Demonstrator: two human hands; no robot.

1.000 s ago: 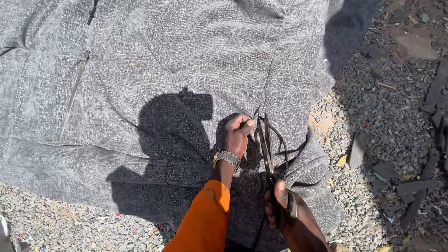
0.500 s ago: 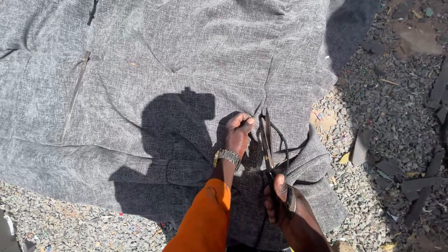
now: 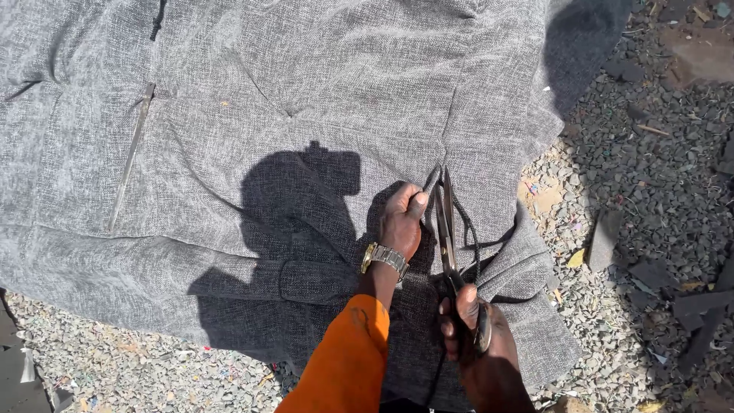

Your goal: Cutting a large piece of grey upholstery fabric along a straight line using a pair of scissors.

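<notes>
**Two hands at a cut in grey cloth**

Much grey woven fabric (image 3: 267,115) lies spread over gravel ground (image 3: 650,191), with dark stone scraps near its right edge. Left hand (image 3: 401,222), wearing a wristwatch (image 3: 384,258), pinches the fabric beside the slit. Right hand (image 3: 470,333) grips the scissors (image 3: 446,229), fingers closed through the handles, blades pointing away into the slit.

Open grey fabric (image 3: 267,115) stretches from nine to twelve o'clock, unobstructed. At three o'clock, dark slabs (image 3: 604,237) litter the gravel (image 3: 627,153).
</notes>
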